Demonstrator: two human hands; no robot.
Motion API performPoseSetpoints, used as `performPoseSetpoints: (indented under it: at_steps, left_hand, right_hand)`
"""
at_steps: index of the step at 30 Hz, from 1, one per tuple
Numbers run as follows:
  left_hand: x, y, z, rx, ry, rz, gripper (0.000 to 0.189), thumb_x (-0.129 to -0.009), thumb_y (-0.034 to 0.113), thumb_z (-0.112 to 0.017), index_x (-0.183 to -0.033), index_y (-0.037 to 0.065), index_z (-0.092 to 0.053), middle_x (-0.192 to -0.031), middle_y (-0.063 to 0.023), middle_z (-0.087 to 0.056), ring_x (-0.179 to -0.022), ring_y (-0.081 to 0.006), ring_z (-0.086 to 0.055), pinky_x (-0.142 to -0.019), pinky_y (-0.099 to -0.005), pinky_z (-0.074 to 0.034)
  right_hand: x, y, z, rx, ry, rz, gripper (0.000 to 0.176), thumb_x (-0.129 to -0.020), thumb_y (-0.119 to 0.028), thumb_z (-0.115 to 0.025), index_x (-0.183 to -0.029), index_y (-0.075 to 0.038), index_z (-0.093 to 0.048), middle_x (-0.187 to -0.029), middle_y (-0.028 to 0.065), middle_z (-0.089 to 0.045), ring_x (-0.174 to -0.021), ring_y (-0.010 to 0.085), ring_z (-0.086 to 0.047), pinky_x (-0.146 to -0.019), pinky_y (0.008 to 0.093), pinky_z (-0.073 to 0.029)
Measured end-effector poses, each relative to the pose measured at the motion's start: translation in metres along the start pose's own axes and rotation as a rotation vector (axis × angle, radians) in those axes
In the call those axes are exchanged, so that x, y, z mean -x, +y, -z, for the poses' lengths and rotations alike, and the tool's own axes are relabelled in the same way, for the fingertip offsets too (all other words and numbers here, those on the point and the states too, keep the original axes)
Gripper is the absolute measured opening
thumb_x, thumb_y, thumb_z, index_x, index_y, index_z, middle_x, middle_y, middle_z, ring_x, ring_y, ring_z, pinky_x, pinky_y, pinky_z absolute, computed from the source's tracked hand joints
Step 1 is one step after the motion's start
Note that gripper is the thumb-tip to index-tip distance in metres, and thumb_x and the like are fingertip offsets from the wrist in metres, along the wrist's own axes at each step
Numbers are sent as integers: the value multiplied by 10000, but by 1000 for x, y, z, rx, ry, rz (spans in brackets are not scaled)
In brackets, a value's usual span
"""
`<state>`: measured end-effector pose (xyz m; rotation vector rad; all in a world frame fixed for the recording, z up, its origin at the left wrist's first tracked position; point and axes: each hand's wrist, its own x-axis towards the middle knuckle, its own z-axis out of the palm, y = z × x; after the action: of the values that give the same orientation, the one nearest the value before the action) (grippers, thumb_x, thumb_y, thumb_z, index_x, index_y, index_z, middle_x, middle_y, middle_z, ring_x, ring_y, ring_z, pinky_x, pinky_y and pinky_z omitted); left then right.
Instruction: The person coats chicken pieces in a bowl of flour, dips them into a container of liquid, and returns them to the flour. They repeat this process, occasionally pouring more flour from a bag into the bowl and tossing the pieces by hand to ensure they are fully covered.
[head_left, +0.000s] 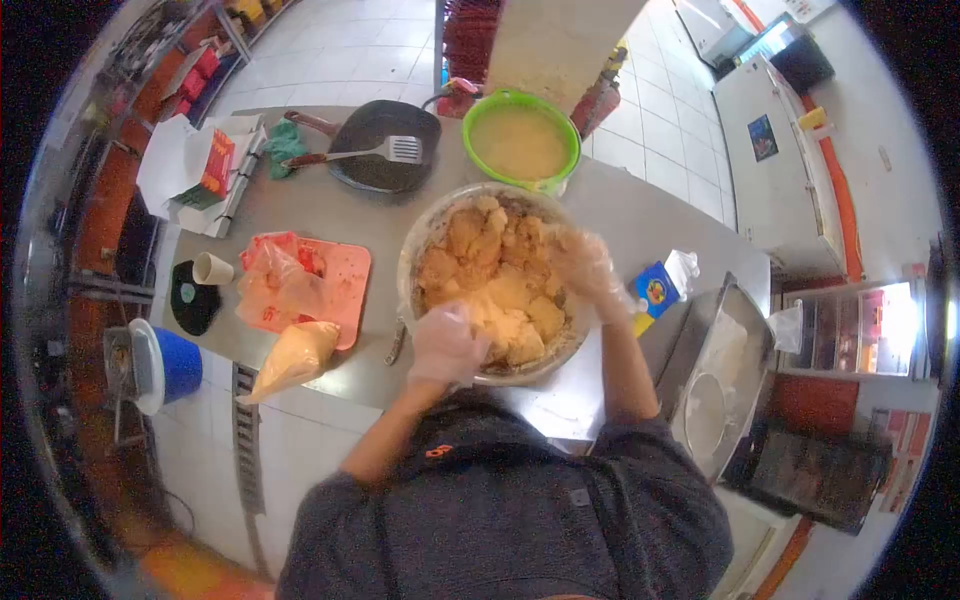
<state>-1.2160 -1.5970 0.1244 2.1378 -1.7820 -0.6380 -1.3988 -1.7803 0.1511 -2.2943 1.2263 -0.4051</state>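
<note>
A large round metal bowl [409,290] holds a heap of flour-coated pieces [500,265], pale orange and lumpy. Both of my hands wear thin clear plastic gloves. My left hand [447,345] is at the bowl's near-left rim, its fingers curled against the coated pieces. At the right side of the bowl, my right hand [585,265] reaches over the rim, with blurred fingers among the pieces. Whatever the left fingers hold is hidden.
Behind the bowl stand a green basin [518,143] of pale liquid and a black pan [380,170] with a spatula [400,150] across it. A pink tray [350,290] and filled bag [296,355] lie left. On the right are a blue-yellow packet [655,292] and a metal tray [745,300].
</note>
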Motion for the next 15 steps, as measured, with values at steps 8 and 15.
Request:
performPoseSetpoints:
  at_steps: [8, 15]
  left_hand:
    - [-68, -9, -18, -183, -626, 225, 710, -878, 581, -548, -1278, -4, -591, -1246, -232, -635, -1164, -374, -603, -1006, -432, -471]
    - [-71, -47, -52, 23, -332, 90, 715, -839, 627, -606, -1171, -4, -659, -1192, -241, -654, -1134, -379, -613, -981, -448, -478]
  right_hand:
    - [88, 29, -104, 319, -73, -227, 154, -825, -169, -580, -835, -32, -651, -818, 170, -681, -770, 329, -676, -723, 446, -543]
    - [85, 33, -109, 454, -49, -232, 167, -835, -147, -550, -872, -51, -681, -885, 175, -705, -853, 337, -698, -779, 421, -559]
